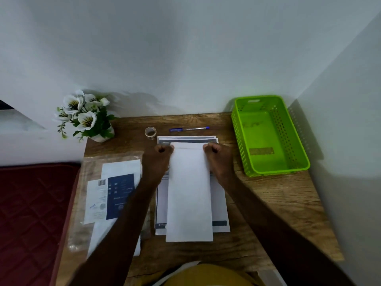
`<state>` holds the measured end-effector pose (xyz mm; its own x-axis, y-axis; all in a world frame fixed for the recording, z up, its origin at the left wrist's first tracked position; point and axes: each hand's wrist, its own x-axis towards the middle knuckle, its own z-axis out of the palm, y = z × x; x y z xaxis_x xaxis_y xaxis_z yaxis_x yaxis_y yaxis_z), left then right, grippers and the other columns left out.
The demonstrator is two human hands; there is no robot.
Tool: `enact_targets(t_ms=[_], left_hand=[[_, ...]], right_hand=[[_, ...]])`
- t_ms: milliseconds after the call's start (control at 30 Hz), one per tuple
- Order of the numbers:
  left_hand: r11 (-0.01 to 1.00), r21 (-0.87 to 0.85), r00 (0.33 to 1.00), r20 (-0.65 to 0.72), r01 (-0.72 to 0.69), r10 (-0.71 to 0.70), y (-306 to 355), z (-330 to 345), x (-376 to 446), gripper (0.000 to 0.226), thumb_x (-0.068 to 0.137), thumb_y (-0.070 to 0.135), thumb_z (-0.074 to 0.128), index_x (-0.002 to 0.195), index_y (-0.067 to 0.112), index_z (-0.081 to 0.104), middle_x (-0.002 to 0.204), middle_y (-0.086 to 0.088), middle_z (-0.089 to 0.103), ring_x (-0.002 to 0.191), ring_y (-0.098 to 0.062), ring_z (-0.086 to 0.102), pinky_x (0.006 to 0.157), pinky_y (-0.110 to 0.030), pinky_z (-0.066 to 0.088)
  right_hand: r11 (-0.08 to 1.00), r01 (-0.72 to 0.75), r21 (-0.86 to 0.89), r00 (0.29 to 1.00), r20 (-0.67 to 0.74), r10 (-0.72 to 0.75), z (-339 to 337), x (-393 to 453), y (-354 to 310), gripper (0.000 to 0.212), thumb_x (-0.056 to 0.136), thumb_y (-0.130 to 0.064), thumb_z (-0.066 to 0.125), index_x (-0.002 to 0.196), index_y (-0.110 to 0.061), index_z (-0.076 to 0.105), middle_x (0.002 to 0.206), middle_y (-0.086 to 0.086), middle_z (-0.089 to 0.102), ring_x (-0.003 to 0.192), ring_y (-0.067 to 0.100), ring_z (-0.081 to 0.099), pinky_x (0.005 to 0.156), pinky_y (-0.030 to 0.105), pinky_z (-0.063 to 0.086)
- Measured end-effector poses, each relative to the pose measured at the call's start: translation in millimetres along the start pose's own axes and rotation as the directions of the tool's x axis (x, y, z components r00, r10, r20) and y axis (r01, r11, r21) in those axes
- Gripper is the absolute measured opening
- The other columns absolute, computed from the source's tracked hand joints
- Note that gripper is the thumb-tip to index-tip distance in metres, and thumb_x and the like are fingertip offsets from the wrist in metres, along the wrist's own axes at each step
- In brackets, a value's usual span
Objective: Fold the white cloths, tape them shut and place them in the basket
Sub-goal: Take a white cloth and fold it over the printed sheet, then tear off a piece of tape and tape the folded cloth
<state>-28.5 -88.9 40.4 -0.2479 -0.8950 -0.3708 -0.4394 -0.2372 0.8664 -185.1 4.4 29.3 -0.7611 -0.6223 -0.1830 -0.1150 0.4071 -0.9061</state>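
Head view looks down on a wooden table (278, 195) where a long white cloth (189, 193) lies flat in a narrow strip running away from the person, resting on a stack of printed sheets (220, 205). Both hands sit at the far end of the strip: the left hand (159, 157) has its fingers curled round the left far corner, and the right hand (216, 156) grips the right far corner the same way, so each hand is clamped on the cloth rather than lying loose. Holding the two corners together like this probably keeps the edge straight and level, which suits bringing the far end back toward the body for the next fold. A faint crease line shows just below the gripped edge. Beyond the hands a roll of tape (150, 133) stands upright within easy reach, likely set there for sealing the bundle once folded, and a blue pen (189, 129) lies just beside it. At the right far corner of the table a green basket (296, 141) waits with nothing white in it, so no cloth appears finished yet. To the left lie a clear packet with a printed card (112, 195), and a pot of white flowers (86, 116) sits at the far left corner.
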Motion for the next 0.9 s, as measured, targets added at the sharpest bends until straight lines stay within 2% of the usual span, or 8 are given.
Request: enact_targets(t_ms=[67, 133, 267, 433, 567, 700, 800, 900], left_hand=[[0.996, 0.08, 0.996, -0.083, -0.031, 0.038, -14.4, 5.5, -5.6, 0.021, 0.099, 0.031, 0.065, 0.089, 0.016, 0.074, 0.08, 0.0, 0.072, 0.072, -0.016, 0.067, 0.072, -0.033, 0.055], [0.987, 0.153, 0.988, -0.145, -0.039, 0.061, -21.6, 9.9, -9.2, 0.025, 0.101, 0.032, 0.063, 0.091, 0.012, 0.075, 0.087, -0.004, 0.075, 0.08, -0.021, 0.069, 0.079, -0.034, 0.055], [0.95, 0.298, 0.96, -0.225, -0.093, 0.164, -25.1, 14.1, -13.9, 0.028, 0.101, 0.031, 0.062, 0.096, 0.007, 0.075, 0.095, -0.01, 0.076, 0.088, -0.027, 0.069, 0.078, -0.031, 0.048], [0.911, 0.399, 0.945, -0.246, -0.105, 0.217, -26.2, 14.4, -14.1, 0.025, 0.098, 0.033, 0.065, 0.1, 0.01, 0.074, 0.103, -0.011, 0.075, 0.093, -0.029, 0.069, 0.083, -0.037, 0.053], [0.915, 0.385, 0.933, -0.273, -0.12, 0.237, -29.3, 13.1, -14.0, 0.024, 0.093, 0.032, 0.073, 0.107, 0.013, 0.07, 0.107, -0.008, 0.074, 0.098, -0.028, 0.068, 0.088, -0.038, 0.052], [0.909, 0.39, 0.93, -0.258, -0.147, 0.261, -35.3, 15.4, -13.0, 0.03, 0.094, 0.031, 0.072, 0.117, 0.013, 0.067, 0.117, -0.01, 0.072, 0.104, -0.03, 0.069, 0.09, -0.04, 0.053], [0.894, 0.421, 0.915, -0.28, -0.154, 0.289, -39.4, 19.0, -10.4, 0.024, 0.093, 0.028, 0.073, 0.108, 0.01, 0.068, 0.11, -0.015, 0.073, 0.097, -0.036, 0.07, 0.084, -0.04, 0.053], [0.874, 0.459, 0.909, -0.278, -0.159, 0.311, -38.8, 14.7, -3.7, 0.03, 0.093, 0.035, 0.072, 0.108, 0.01, 0.064, 0.104, -0.011, 0.075, 0.091, -0.031, 0.072, 0.077, -0.034, 0.052]], right_hand=[[0.989, 0.06, -0.138, 0.998, -0.014, -0.062, 7.5, -0.9, 9.8, 0.025, 0.097, -0.016, 0.065, 0.079, -0.001, 0.073, 0.07, 0.007, 0.067, 0.068, 0.016, 0.058, 0.062, 0.028, 0.038], [0.967, 0.089, -0.239, 0.994, -0.036, -0.101, 13.7, -3.0, 17.6, 0.022, 0.098, -0.02, 0.065, 0.095, -0.003, 0.077, 0.09, 0.011, 0.076, 0.083, 0.023, 0.068, 0.069, 0.031, 0.048], [0.908, 0.17, -0.384, 0.975, -0.07, -0.212, 22.1, -7.4, 24.2, 0.021, 0.099, -0.022, 0.063, 0.107, -0.005, 0.075, 0.106, 0.012, 0.074, 0.099, 0.029, 0.068, 0.081, 0.034, 0.051], [0.808, 0.312, -0.5, 0.916, -0.067, -0.395, 23.2, -12.5, 29.3, 0.017, 0.092, -0.012, 0.071, 0.107, -0.007, 0.075, 0.104, 0.012, 0.071, 0.092, 0.031, 0.069, 0.072, 0.032, 0.054], [0.64, 0.456, -0.618, 0.854, 0.1, -0.511, 19.4, -12.4, 36.7, 0.032, 0.091, -0.007, 0.066, 0.12, -0.016, 0.075, 0.117, 0.01, 0.069, 0.108, 0.028, 0.065, 0.072, 0.033, 0.057], [0.406, 0.634, -0.659, 0.721, 0.314, -0.617, 20.0, -15.0, 38.6, 0.034, 0.074, -0.003, 0.087, 0.107, -0.01, 0.08, 0.109, 0.014, 0.074, 0.099, 0.035, 0.071, 0.066, 0.037, 0.061], [0.359, 0.636, -0.683, 0.716, 0.348, -0.606, 21.8, -18.3, 36.5, 0.034, 0.074, -0.004, 0.086, 0.106, -0.008, 0.078, 0.103, 0.012, 0.074, 0.098, 0.036, 0.07, 0.068, 0.039, 0.061], [0.331, 0.632, -0.701, 0.72, 0.373, -0.585, 22.4, -20.8, 34.6, 0.032, 0.078, -0.005, 0.08, 0.11, -0.005, 0.076, 0.103, 0.013, 0.072, 0.104, 0.038, 0.068, 0.071, 0.043, 0.06]])
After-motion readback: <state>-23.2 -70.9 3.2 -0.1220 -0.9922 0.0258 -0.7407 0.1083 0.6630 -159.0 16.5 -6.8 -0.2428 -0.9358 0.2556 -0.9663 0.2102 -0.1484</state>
